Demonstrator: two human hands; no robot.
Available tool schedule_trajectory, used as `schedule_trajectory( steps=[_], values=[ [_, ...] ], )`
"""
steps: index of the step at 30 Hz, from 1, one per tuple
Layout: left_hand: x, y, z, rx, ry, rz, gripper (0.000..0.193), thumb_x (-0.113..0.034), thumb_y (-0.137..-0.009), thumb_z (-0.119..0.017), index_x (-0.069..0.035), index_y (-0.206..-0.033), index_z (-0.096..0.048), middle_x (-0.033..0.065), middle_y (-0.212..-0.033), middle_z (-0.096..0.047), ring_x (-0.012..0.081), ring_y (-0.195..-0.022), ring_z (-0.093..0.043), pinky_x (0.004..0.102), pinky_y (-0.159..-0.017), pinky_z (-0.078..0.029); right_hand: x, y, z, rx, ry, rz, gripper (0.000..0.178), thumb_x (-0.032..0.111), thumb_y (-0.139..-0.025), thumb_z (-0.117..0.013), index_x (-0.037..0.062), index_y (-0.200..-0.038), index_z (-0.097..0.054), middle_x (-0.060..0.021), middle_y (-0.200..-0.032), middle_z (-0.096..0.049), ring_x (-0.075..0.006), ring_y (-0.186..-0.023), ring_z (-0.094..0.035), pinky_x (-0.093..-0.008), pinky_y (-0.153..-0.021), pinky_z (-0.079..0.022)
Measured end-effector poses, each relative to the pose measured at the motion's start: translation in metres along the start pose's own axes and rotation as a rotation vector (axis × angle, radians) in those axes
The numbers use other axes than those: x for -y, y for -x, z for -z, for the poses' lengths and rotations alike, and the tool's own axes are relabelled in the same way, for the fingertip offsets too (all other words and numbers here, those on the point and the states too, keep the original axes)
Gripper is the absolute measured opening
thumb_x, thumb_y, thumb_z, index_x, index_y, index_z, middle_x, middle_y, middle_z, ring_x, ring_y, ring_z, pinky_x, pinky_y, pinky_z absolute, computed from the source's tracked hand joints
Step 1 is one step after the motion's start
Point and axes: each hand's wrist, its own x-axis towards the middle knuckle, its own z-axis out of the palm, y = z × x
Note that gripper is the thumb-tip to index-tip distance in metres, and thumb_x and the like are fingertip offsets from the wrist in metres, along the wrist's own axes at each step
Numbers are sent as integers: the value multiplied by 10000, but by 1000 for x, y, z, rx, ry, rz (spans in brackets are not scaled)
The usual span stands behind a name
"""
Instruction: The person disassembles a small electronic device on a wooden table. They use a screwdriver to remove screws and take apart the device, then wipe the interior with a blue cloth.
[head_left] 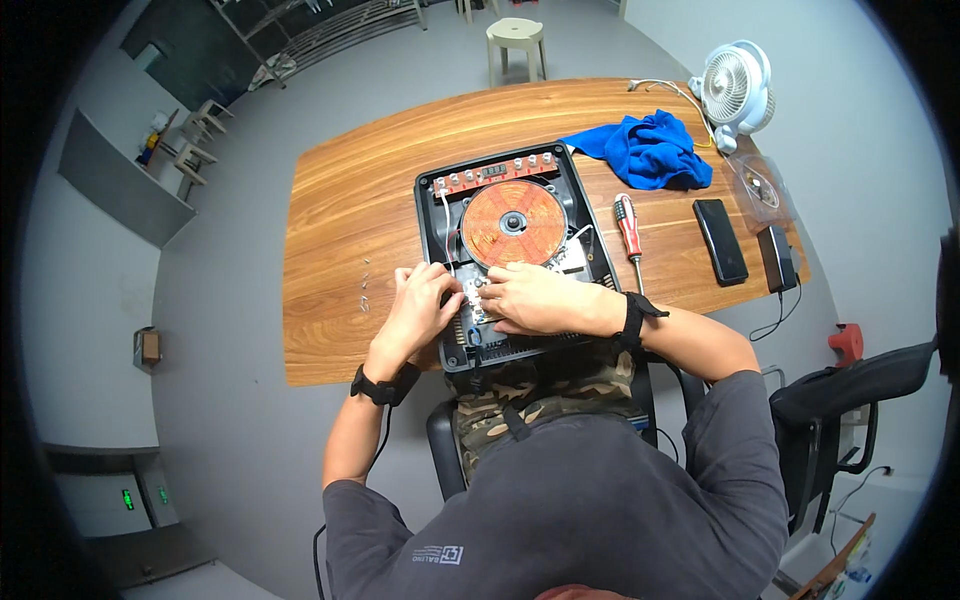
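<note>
An opened induction cooker (pixel 433 235) lies at the table's near edge, its black housing showing a round copper-coloured coil (pixel 490 232) in the middle. A red strip board (pixel 462 184) runs along its far end. Both hands work over the circuit board (pixel 474 302) in the near part of the housing. My left hand (pixel 420 303) has its fingers curled at the board's left side. From the right, my right hand (pixel 535 298) reaches across with bent fingers pressed down on the board. What either hand's fingertips hold is too small or covered to make out.
Right of the cooker lie a red-and-grey screwdriver (pixel 628 226), a black phone (pixel 720 241) and a black power adapter (pixel 776 259). Farther back are a blue cloth (pixel 650 152), a clear plastic box (pixel 755 190) and a white fan (pixel 733 85). Several small screws (pixel 364 303) lie on the left.
</note>
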Motion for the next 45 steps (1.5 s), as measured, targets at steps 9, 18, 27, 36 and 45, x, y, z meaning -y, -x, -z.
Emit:
schedule_trajectory(
  steps=[9, 18, 27, 36, 45],
  values=[
    [-1, -2, -2, -13, 30, -20, 103, -163, -843, -767, -90, -884, -707, 45, -896, -622, 242, -945, -591, 411, -903, -344, -1, 0, -5, 33, -21, -36, 456, 307, -887, -697, 4, -1227, -684, -68, -1277, -664, -267, -1115, -562, -385, -959, -472],
    [-1, -2, -9, -89, 28, -51, 94, -139, -837, -768, -84, -866, -698, 40, -882, -628, 238, -920, -594, 407, -904, -350, -1, 1, -6, 11, -25, -45, 477, 310, -866, -719, -2, -1226, -684, -70, -1296, -665, -270, -1091, -565, -386, -963, -478],
    [1, -2, -10, -91, 55, -45, 101, -135, -827, -775, -79, -872, -704, 35, -889, -645, 235, -914, -603, 406, -908, -351, -3, -2, -7, 44, -33, -45, 474, 309, -841, -736, 9, -1205, -689, -55, -1249, -666, -273, -1085, -567, -384, -967, -484],
    [1, -1, -11, -98, 69, -51, 98, -140, -828, -770, -80, -871, -707, 30, -887, -648, 229, -908, -606, 400, -898, -355, -2, 0, -7, 45, -82, -64, 434, 291, -839, -736, 18, -1174, -696, -55, -1235, -656, -278, -1107, -562, -400, -956, -490],
    [1, -7, -3, -215, 79, 34, 99, -80, -834, -757, -36, -898, -697, 114, -894, -655, 317, -873, -636, 414, -817, -484, -3, 0, -11, 29, -83, -76, 433, 291, -843, -731, 11, -1171, -696, -58, -1210, -654, -285, -1123, -564, -409, -958, -492]
  ],
)
